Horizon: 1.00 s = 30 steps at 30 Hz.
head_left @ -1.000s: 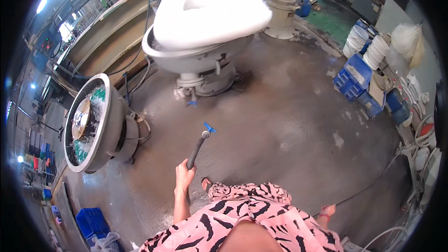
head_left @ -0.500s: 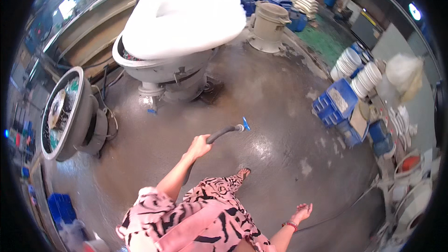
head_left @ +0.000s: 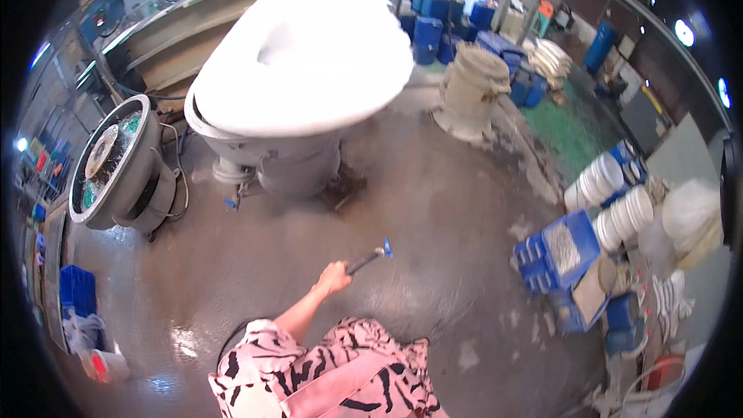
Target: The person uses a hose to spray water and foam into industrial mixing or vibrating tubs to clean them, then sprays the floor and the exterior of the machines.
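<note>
My left hand (head_left: 334, 278) is closed round a dark hose (head_left: 362, 264), just behind its end. A blue-handled valve (head_left: 387, 248) sits at the hose's tip, pointing forward and right over the wet floor. My right hand is out of the picture. Ahead and to the left stands a large grey round bowl machine (head_left: 207, 128). A huge heap of white foam (head_left: 333, 62) rises over its rim and hides nearly all of its inside. I see no water stream clearly at the hose tip.
A second round bowl machine (head_left: 145, 120) with green pieces inside stands at the left. At the right are blue crates (head_left: 534, 259) and stacked white buckets (head_left: 600, 182). A beige drum-shaped machine (head_left: 474, 89) stands at the back. The concrete floor (head_left: 433, 217) looks wet.
My right hand has left the picture. The view has shifted, so the machines sit lower in it. My left hand still grips the hose, and less of the hose shows.
</note>
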### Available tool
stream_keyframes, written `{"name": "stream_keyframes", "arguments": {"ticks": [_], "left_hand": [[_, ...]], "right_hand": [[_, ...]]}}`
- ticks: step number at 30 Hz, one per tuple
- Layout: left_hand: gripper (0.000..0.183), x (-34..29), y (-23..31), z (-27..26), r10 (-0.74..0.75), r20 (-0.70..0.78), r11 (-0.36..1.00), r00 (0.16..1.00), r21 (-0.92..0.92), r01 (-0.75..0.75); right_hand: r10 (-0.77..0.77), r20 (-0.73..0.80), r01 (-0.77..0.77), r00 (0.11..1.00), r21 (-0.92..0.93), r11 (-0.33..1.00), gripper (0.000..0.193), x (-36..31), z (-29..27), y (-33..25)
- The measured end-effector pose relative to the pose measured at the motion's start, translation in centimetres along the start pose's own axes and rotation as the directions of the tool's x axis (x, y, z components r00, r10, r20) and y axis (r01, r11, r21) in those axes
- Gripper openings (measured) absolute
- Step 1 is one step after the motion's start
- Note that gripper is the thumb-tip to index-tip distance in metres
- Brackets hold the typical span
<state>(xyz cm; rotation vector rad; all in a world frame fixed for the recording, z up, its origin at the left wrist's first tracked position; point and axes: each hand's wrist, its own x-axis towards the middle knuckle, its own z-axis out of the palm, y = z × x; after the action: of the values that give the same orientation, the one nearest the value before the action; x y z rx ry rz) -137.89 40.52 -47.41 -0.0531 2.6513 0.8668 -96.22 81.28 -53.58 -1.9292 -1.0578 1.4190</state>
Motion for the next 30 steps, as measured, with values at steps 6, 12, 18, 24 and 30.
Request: {"name": "stream_keyframes", "arguments": {"ticks": [6, 12, 18, 24, 30], "left_hand": [[0.032, 1.7, 8.5, 5.6, -0.251, -0.012, 0.956, 0.968, -0.162, 0.246], [0.038, 3.6, 19.2, 8.2, -0.370, -0.063, 0.916, 0.927, -0.190, 0.353], [0.043, 7.1, 27.2, 10.0, -0.387, -0.047, 0.897, 0.921, -0.249, 0.365], [0.041, 13.9, 31.7, 10.5, -0.418, -0.068, 0.888, 0.906, -0.239, 0.392], [0.042, 23.9, 35.0, 8.8, -0.468, -0.179, 0.869, 0.865, -0.268, 0.415]], "right_hand": [[-0.202, 0.168, 0.215, 0.965, -0.066, 0.974, 0.030, 9.9, 12.2, -16.0], [-0.402, 0.337, 0.453, 0.851, -0.088, 0.887, 0.031, 19.5, 20.6, -33.8], [-0.489, 0.539, 0.605, 0.686, -0.050, 0.794, 0.032, 26.1, 29.4, -43.6], [-0.410, 0.678, 0.422, 0.609, 0.161, 0.892, 0.025, 27.8, 45.3, -44.0], [-0.336, 0.721, 0.177, 0.606, 0.289, 0.941, 0.026, 28.8, 55.9, -48.9]]}}
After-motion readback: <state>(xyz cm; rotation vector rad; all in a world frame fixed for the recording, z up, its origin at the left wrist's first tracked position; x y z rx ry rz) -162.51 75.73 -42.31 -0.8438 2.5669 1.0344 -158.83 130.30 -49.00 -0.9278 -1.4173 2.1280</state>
